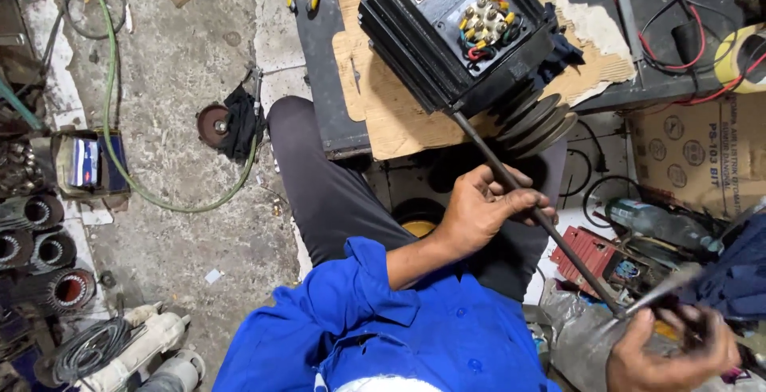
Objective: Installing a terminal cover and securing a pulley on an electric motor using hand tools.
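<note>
Cluttered workshop floor (183,81) of stained concrete fills the view from above, with a person in a blue shirt (399,328) and dark trousers seated at its middle.

Far to the left of the fingers, stacked motor windings (40,252) line the edge, a green hose (120,121) loops across the concrete, and a small grinding disc (214,125) lies beside a black rag.

Moving right, a dark workbench (319,57) carries a sheet of cardboard (383,105). On it rests a black electric motor (455,33), its terminal box open and showing coloured wires. A grooved pulley (536,125) sits on the motor's end, just above the fingers.

The left hand (487,208) is clenched around a long dark metal rod (542,216), near its upper half. The rod's long axis runs diagonally: its upper end touches the motor beside the pulley, up and to the left of those fingers, and its lower end slants down and to the right of them.

The right hand (670,352), at the bottom right corner, is nearest that lower end. A second, blurred metal tool (666,284) meets the rod's tip just above its fingers. These fingers are curled, but whether they grasp the tool cannot be told.

Right of them stands a cardboard box (702,153).
</note>
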